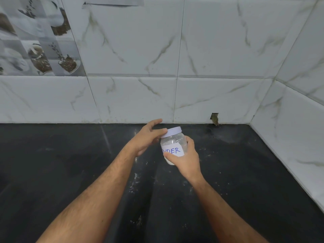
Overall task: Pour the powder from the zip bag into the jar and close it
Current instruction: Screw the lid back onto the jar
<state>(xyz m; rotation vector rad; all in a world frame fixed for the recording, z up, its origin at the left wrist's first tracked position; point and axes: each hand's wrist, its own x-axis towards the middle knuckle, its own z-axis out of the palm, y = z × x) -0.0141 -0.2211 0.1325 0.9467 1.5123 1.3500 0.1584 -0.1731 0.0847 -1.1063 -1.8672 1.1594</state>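
Two bare hands meet over a dark tabletop (pixel 70 163) in a corner of pale marble-look wall tiles (pixel 219 50). Between them is a small clear jar (pixel 172 146), lifted above the tabletop and tilted, so its long axis leans with the top toward the back right. The right hand (pixel 185 158) wraps its lower half, thumb across the front below a paper label (pixel 173 151) with blue handwriting, fingers curled round the far side. White powder (pixel 171 161) sits at the bottom. A white lid (pixel 172 132) is already on the mouth. The left hand (pixel 145 139) is beside the jar's top on the left, fingers loosely extended, fingertips touching the lid's edge and gripping nothing. It is the hand nearer the lid, so any last tightening turn would likely fall to it, with the right hand steadying. No zip bag is visible. Specks of spilled powder dot the tabletop below.
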